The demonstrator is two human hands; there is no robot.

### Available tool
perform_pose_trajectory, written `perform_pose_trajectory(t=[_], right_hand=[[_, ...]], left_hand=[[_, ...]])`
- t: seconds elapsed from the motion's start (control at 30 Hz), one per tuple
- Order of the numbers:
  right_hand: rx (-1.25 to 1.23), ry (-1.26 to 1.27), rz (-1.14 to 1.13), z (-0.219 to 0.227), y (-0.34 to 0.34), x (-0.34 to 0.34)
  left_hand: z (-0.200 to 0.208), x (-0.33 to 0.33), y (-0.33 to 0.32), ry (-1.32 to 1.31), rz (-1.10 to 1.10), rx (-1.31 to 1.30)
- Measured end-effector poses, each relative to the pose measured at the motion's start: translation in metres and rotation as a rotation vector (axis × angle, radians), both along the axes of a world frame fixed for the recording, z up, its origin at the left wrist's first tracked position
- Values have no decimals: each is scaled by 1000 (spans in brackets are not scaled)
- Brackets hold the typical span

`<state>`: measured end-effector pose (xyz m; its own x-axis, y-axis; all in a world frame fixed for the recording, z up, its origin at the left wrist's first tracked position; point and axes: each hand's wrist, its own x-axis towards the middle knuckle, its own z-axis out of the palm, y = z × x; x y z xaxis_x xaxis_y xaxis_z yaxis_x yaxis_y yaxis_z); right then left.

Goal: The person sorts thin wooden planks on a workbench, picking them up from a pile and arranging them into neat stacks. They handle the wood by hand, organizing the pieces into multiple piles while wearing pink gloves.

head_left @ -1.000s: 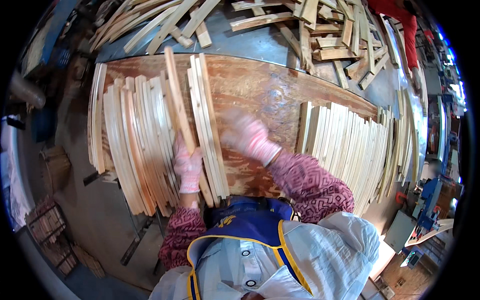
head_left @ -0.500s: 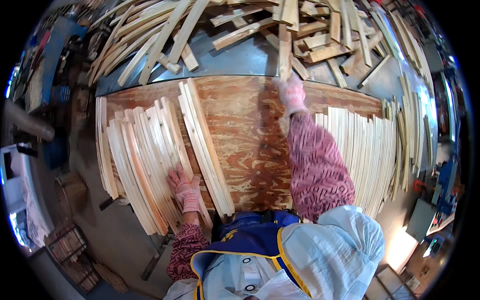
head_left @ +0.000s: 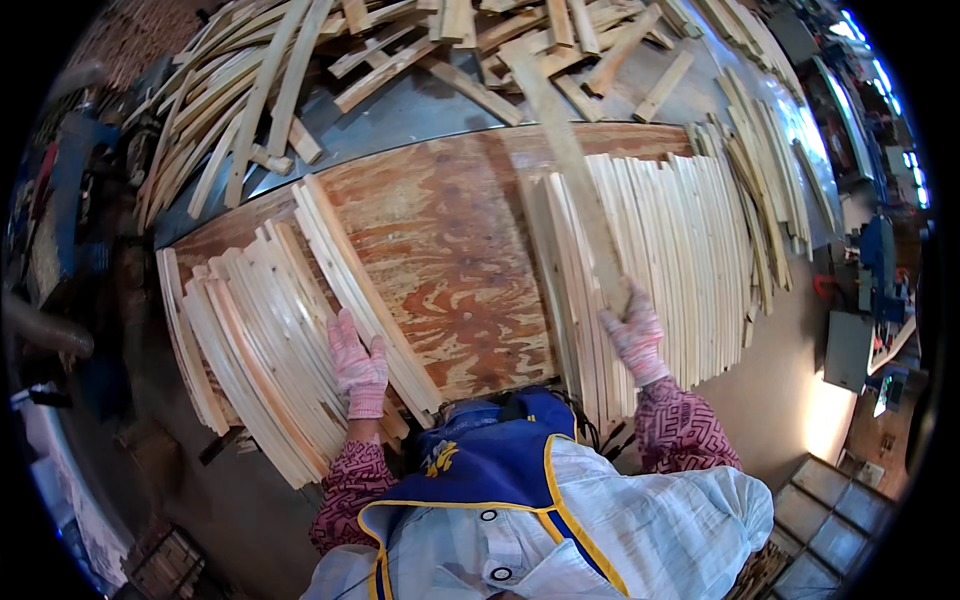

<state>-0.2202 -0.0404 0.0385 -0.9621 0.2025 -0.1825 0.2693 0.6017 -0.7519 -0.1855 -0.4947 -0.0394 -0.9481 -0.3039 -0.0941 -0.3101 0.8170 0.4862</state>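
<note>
My left hand, in a pink-and-white knit glove, lies open with fingers stretched over a row of pale wooden strips on the left. Between the thumb and fingers of my right hand, gloved the same way, is the near end of a long wooden strip. That strip slants away to the far pile and passes above the right-hand row of strips. Just right of my left hand, a few more strips lie side by side, apart from the row.
A plywood board carries the rows. Beyond it, a grey metal surface bears a jumbled pile of wooden pieces. More loose strips lie along the right edge. A divided metal rack stands at lower right.
My right hand has come back from the far pile toward my body, bringing a wooden strip over the right row. My left hand stays open on the left strips. The view has turned.
</note>
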Motion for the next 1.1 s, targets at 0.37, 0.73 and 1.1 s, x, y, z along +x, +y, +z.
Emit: perform_pose_trajectory(t=[0.37,0.73,1.1], right_hand=[[1040,18,-491,84,227,-116],[-759,-89,-201,-50,-136,-477],[-34,514,-152,-138,-128,-604]], left_hand=[[-11,-57,39,-260,245,-27],[16,-161,19,226,-92,-291],[-19,-479,-3,125,150,654]])
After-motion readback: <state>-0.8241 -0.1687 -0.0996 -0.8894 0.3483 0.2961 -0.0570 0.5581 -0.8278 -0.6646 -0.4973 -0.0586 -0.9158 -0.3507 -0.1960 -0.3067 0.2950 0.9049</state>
